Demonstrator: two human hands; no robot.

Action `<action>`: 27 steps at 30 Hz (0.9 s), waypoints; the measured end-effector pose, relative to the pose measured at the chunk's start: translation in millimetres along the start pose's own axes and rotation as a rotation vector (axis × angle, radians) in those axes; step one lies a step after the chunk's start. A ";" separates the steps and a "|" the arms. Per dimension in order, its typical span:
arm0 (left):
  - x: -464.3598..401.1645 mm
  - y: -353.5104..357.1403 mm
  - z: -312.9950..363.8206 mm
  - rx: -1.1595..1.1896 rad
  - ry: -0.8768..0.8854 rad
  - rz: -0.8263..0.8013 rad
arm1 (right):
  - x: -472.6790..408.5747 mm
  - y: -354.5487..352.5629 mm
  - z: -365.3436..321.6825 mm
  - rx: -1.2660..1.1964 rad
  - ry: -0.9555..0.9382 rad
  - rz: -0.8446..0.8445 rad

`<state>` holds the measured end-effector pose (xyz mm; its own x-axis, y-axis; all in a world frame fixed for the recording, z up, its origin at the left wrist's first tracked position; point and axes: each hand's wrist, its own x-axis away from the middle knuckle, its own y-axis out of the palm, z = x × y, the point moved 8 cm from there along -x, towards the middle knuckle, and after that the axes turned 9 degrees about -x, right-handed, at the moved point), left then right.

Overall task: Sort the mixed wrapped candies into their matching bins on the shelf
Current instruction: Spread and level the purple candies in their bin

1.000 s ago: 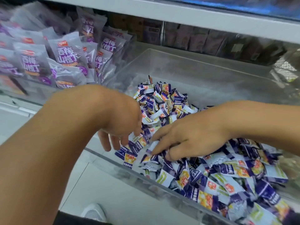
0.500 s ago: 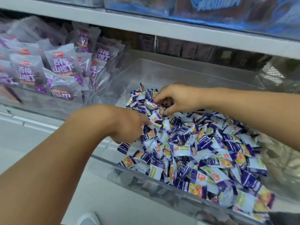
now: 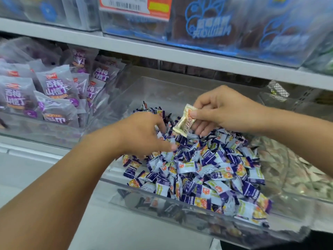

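Above the candy pile [image 3: 207, 170], right hand [image 3: 221, 110] pinches a gold candy [image 3: 183, 122]

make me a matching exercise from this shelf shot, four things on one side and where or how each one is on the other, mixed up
Things:
1. gold-wrapped candy
2. left hand
3. purple pouches
4. orange price label

Places or states:
A. stacked in the bin on the left
B. on the front of the upper shelf bin
C. pinched in the right hand, above the pile
D. reaching into the purple-and-white candies

Pairs: 1-C, 2-D, 3-A, 4-B
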<state>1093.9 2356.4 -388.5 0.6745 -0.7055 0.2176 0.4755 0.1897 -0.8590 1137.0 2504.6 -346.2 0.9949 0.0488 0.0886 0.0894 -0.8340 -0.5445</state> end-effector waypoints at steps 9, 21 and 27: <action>13.6 16.6 91.7 0.880 0.256 -0.009 | 114.6 -33.3 -2.9 -0.406 0.054 0.278; -2.6 42.4 156.4 0.294 0.403 0.237 | 239.6 -118.2 126.0 -0.562 0.307 0.739; -12.6 49.0 157.7 0.259 0.394 0.201 | 255.1 -143.7 151.7 -0.133 0.495 0.885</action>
<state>1197.8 2482.3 -360.3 0.5265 -0.8322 -0.1740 0.5167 0.4757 -0.7119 1385.1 2720.2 -371.9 0.5678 -0.8216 0.0502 -0.7041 -0.5164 -0.4875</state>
